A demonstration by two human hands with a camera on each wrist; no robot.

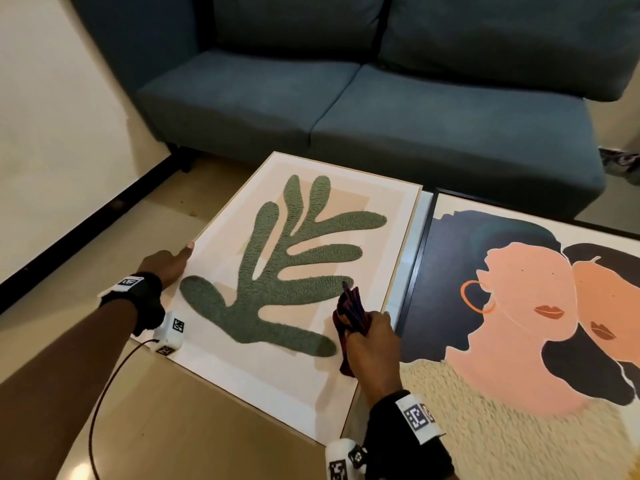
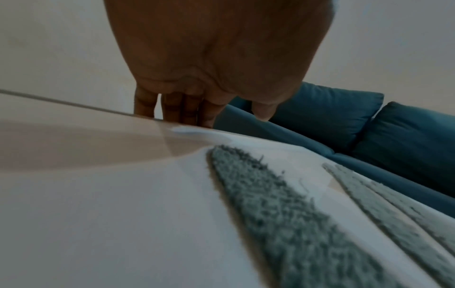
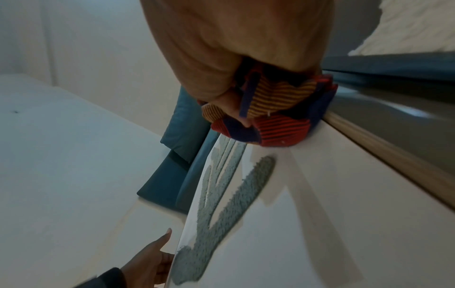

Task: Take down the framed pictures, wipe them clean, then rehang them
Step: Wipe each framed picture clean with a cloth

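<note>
The leaf picture (image 1: pixel 298 258), a pale wooden frame around a green leaf shape, lies flat in front of me. My left hand (image 1: pixel 180 258) holds its left edge, with the thumb along the rim and the fingers (image 2: pixel 172 109) going down past the edge. My right hand (image 1: pixel 363 327) grips a bunched striped cloth (image 1: pixel 349 306) in red, blue and yellow. It presses the cloth (image 3: pixel 278 120) onto the picture's face (image 3: pixel 320 214) near the right rim (image 3: pixel 393 155). My left hand (image 3: pixel 147 261) also shows in the right wrist view.
A second, black-framed picture of two faces (image 1: pixel 519 306) lies flat right beside the leaf picture, with a narrow pale strip (image 1: pixel 412 237) between them. A dark blue sofa (image 1: pixel 346 98) stands just behind both. Tan floor (image 1: pixel 104 271) and a wall lie to the left.
</note>
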